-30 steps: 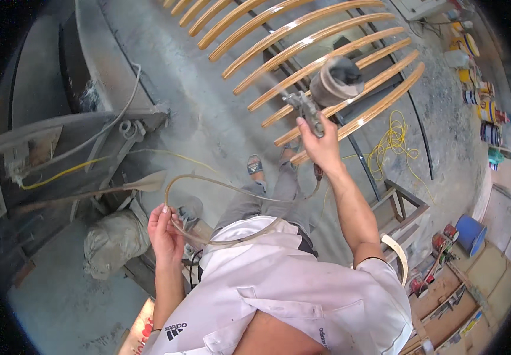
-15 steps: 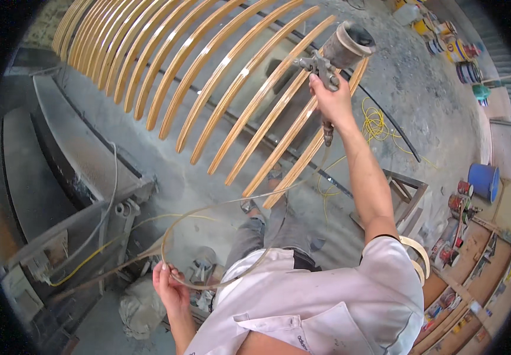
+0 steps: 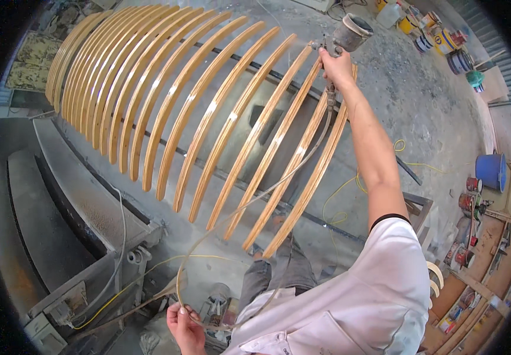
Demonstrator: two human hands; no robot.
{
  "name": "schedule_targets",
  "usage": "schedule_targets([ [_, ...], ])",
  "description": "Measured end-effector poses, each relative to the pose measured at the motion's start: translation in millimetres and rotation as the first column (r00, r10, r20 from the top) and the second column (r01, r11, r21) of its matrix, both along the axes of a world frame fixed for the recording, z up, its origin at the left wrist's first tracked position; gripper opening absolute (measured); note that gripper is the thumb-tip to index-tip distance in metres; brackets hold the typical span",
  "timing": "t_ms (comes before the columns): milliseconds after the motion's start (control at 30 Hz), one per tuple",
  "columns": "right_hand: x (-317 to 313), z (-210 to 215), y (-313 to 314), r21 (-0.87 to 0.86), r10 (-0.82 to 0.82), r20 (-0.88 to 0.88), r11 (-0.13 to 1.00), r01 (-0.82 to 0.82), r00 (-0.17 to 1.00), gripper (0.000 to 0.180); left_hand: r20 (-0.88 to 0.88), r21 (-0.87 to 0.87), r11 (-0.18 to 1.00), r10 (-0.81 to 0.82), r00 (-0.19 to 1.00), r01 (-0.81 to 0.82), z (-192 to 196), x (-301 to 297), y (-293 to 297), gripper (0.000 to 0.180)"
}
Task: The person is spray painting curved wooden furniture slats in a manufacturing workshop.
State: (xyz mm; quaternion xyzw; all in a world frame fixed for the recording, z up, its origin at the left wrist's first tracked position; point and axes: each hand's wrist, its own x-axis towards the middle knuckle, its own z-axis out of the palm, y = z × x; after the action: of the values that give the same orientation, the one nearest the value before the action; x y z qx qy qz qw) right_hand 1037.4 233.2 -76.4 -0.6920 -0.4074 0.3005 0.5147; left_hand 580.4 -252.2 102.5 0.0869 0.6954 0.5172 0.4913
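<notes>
Right hand (image 3: 338, 68): wrapped around the handle of a grey metal spray gun with a round, stained cup (image 3: 351, 35), arm stretched forward. Gun is at the far ends of the last few slats, right end of the row, nozzle facing left; can't tell how close nozzle is to wood. Trigger is hidden.

Left hand (image 3: 185, 328): low, near the body, thumb and fingers pinching a thin, brownish flexible hose (image 3: 251, 201). Hose runs from gun handle, across in front of the slats, down to a loop at this hand.

Work: long row of curved, glossy light-brown wooden slats (image 3: 194, 109), set side by side with gaps, over a dark metal frame (image 3: 338, 229) above the grey floor (image 3: 415, 112).

Around: dark grey curved metal panels (image 3: 48, 219) on the left; thin yellow cord (image 3: 333, 220) right of the slats; blue plastic bucket (image 3: 490, 171) far right, beside red cans (image 3: 465, 257).
</notes>
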Motion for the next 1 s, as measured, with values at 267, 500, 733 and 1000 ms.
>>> schedule_targets([
  [267, 56.8, -43.5, 68.1, -0.018, -0.118, 0.028, 0.993, 0.119, 0.993, 0.021, 0.039, -0.076, 0.997, 0.002, 0.999, 0.001, 2.9, 7.3, 9.6, 0.013],
  [500, -12.4, 23.3, -45.7, 0.014, 0.086, 0.020, 0.996, -0.086, 0.996, 0.020, 0.005, -0.020, 0.997, 0.079, 0.997, -0.078, -8.4, -14.5, -22.8, 0.009],
  [733, -122.0, 53.4, -231.0, -0.147, 0.312, -0.143, 0.932, -0.332, 0.939, 0.020, 0.081, -0.060, 0.975, 0.218, 0.973, -0.214, -32.1, -51.5, -76.6, 0.010],
  [1000, -230.7, 45.7, -403.0, -0.044, 0.554, -0.037, 0.830, -0.556, 0.831, 0.015, 0.168, -0.023, 0.947, 0.320, 0.932, -0.321, -62.4, -93.8, -152.4, 0.012],
])
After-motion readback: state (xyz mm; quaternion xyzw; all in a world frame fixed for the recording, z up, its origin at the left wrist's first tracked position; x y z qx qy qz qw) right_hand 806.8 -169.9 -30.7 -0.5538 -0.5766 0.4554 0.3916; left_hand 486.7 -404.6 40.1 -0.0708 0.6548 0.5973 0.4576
